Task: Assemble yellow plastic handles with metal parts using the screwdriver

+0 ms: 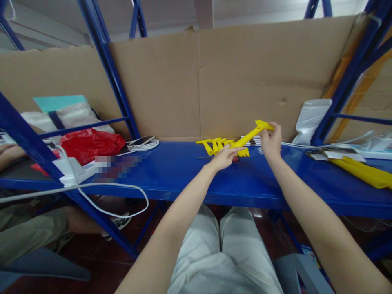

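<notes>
I hold a yellow plastic tube with a crosspiece at its top [248, 137] above the blue shelf, tilted up to the right. My left hand [225, 158] is closed around its lower end. At the upper end, the fingers of my right hand [271, 141] pinch the crosspiece. Several similar yellow pieces [208, 147] lie in a row behind my left hand, partly covered by it. A thin dark rod [202, 157] sticks out to the left of that hand, and something red [235, 159] shows on its right.
The blue shelf [171, 171] has a cardboard wall [245, 77] behind it. A phone [141, 141] and coiled white cable lie back left. Yellow bags [361, 171] lie at right. A white power strip [81, 171] is at left, its cable hanging over the edge. Another person sits far left.
</notes>
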Tool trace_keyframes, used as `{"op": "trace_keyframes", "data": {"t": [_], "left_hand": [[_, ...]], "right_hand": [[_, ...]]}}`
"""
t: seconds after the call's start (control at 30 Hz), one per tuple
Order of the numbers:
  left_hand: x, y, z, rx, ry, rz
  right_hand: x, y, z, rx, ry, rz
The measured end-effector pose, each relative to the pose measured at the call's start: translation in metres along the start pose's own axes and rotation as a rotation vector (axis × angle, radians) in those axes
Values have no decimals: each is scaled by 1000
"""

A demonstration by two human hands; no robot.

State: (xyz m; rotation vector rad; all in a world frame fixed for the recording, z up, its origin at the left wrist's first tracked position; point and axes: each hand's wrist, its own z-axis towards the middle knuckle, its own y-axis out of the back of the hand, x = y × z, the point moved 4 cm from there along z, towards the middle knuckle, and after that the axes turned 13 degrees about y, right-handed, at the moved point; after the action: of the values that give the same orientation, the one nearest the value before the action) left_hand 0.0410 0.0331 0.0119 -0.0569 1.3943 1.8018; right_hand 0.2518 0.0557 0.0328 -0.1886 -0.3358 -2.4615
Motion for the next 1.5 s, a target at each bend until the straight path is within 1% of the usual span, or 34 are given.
{"op": "trace_keyframes", "data": {"t": [0.1, 0.17, 0.23, 0.33, 0.4, 0.53, 0.63, 0.77, 0.93, 1.2, 1.4, 1.5], "left_hand": [[0, 5, -1, -81, 62, 0], [3, 10, -1, -148, 146, 21], [8, 16, -1, -210, 264, 52], [20, 24, -3, -278, 464, 96], [29, 29, -4, -313, 572, 112], [47, 35, -4, -339, 707, 125], [57, 36, -4, -312, 779, 172], [61, 33, -3, -254, 832, 266], [65, 29, -2, -222, 857, 334], [69, 24, 10, -245, 810, 381], [77, 27, 25, -185, 818, 429], [84, 31, 33, -127, 789, 483]], "right_hand": [[3, -4, -2, 15, -64, 48], [9, -9, -4, 93, -55, 73], [15, -13, -5, 153, -39, 87], [21, -14, -6, 186, -26, 92], [22, -14, -7, 204, -25, 98], [21, -16, -7, 228, -29, 112], [20, -18, -7, 237, -14, 119], [20, -21, -9, 252, 13, 146], [22, -21, -10, 278, 5, 154], [20, -26, -13, 301, -12, 164], [25, -29, -15, 357, -26, 155], [27, -30, -15, 367, -22, 162]]}}
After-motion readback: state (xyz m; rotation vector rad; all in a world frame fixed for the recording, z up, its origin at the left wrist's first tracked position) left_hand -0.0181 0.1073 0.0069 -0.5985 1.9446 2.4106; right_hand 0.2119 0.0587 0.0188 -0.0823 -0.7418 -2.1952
